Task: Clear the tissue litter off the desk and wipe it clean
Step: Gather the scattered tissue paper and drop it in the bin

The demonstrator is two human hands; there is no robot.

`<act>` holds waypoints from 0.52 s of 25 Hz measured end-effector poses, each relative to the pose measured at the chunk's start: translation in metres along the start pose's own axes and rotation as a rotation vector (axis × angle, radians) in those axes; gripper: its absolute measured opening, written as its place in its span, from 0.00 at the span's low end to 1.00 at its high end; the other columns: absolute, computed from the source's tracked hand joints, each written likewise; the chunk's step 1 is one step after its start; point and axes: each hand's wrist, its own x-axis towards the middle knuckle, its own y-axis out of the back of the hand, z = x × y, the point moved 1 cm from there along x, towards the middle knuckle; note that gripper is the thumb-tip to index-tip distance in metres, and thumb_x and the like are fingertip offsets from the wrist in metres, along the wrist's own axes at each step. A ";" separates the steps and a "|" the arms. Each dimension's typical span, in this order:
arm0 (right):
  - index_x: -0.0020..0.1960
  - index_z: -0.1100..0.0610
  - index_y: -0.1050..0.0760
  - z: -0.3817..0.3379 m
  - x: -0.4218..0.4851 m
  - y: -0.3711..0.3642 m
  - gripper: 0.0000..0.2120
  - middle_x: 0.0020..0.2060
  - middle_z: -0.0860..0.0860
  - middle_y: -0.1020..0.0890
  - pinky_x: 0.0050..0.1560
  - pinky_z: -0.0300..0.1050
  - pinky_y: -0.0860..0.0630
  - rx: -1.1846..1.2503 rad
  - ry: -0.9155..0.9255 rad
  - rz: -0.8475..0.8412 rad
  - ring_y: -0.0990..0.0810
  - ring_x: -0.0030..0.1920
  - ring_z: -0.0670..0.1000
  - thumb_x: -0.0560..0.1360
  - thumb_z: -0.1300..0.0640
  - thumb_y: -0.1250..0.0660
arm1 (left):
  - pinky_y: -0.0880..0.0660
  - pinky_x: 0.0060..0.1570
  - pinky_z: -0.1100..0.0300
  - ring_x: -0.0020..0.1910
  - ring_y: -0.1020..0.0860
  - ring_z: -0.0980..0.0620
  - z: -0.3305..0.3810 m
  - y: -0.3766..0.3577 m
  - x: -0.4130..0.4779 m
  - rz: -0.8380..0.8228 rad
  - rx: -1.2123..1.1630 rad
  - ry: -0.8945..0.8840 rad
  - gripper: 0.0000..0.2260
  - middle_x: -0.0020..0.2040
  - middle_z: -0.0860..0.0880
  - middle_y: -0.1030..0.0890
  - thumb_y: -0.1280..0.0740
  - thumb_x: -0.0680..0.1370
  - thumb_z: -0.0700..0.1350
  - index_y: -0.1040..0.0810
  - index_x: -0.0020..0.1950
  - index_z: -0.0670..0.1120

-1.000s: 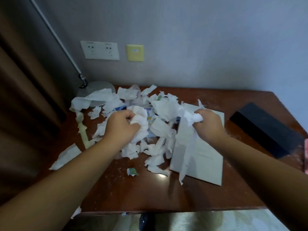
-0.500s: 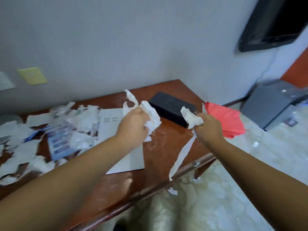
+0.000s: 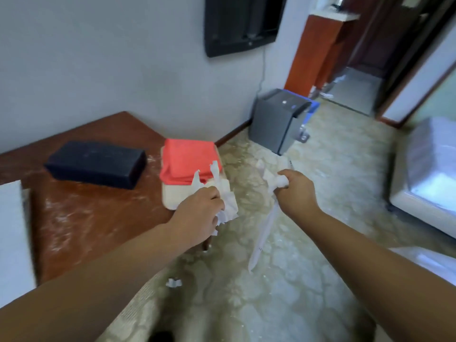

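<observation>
**Counting everything in view**

Two hands are showing, the left hand (image 3: 199,213) and the right hand (image 3: 296,191). Each is gripping one tissue wad, the left wad (image 3: 228,199) and the right wad (image 3: 270,177). One tissue scrap (image 3: 173,282) is lying loose. One desk (image 3: 98,218) is carrying one black box (image 3: 96,164), one red cloth (image 3: 190,159), one pale board (image 3: 170,197) and one white sheet (image 3: 12,230). One grey bin (image 3: 276,122) and one wall screen (image 3: 241,21) are showing beyond.

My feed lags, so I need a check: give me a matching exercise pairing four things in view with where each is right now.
Things: 1 black box; 2 red cloth; 3 grey bin; 4 long tissue strip.
Places: A hangs from the right hand; B on the floor by the wall; C on the desk, away from its edge; D at the desk's corner.
Pairs: 1-C, 2-D, 3-B, 4-A.
</observation>
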 end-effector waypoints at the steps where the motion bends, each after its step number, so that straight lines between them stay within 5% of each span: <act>1: 0.40 0.56 0.23 0.016 0.006 0.007 0.07 0.38 0.51 0.22 0.37 0.42 0.30 -0.003 -0.020 0.006 0.25 0.40 0.52 0.72 0.66 0.37 | 0.24 0.24 0.54 0.33 0.23 0.45 0.009 -0.007 0.015 -0.017 -0.010 -0.023 0.06 0.35 0.46 0.24 0.34 0.60 0.34 0.20 0.34 0.41; 5: 0.51 0.59 0.20 0.062 0.045 0.016 0.10 0.44 0.51 0.25 0.42 0.39 0.32 0.007 -0.099 0.034 0.28 0.44 0.50 0.73 0.67 0.37 | 0.25 0.27 0.60 0.33 0.22 0.45 0.012 -0.030 0.081 -0.005 -0.039 -0.124 0.13 0.35 0.45 0.23 0.26 0.55 0.28 0.19 0.34 0.40; 13: 0.47 0.59 0.19 0.111 0.227 -0.004 0.10 0.44 0.54 0.20 0.43 0.43 0.26 -0.062 -0.134 0.006 0.22 0.44 0.53 0.72 0.67 0.37 | 0.31 0.31 0.67 0.33 0.23 0.49 -0.083 -0.081 0.274 -0.028 -0.086 -0.032 0.14 0.35 0.47 0.23 0.26 0.55 0.27 0.19 0.35 0.41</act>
